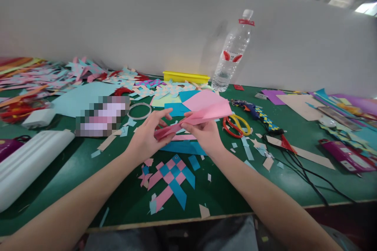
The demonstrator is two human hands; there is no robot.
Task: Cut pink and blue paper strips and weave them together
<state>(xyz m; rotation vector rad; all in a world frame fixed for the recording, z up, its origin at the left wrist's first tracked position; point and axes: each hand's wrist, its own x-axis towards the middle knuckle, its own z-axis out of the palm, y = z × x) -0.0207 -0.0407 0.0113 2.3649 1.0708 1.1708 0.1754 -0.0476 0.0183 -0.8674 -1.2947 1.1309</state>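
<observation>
Nearest you, on the green tabletop (224, 200), lay one woven pink-and-blue paper fish (176, 170), with one small pink-and-blue paper piece (145, 176) just to its left. Scraps too many to count were scattered around them. Beyond the fish, one blue strip (184, 148) lay crosswise beneath your two hands.

Both hands grasped one folded pink paper (218, 113) above the middle of the tabletop: your left hand (151, 131) had its left end between thumb and curled fingers, and your right hand (206, 133) pinched it near the middle.

One long white object (35, 168) lay at the near left. Farther in on the left were one blurred-out flat object (103, 118) and, just right of it, one clear ring (139, 111). To the right of your right hand lay at least two loops, one red loop (231, 128) and one yellow loop (244, 125); one magenta case (349, 157) lay at the far right side.

At the far edge sat one yellow tray (186, 77), and right of it one clear bottle (232, 57) stood, appearing tilted in your view.
</observation>
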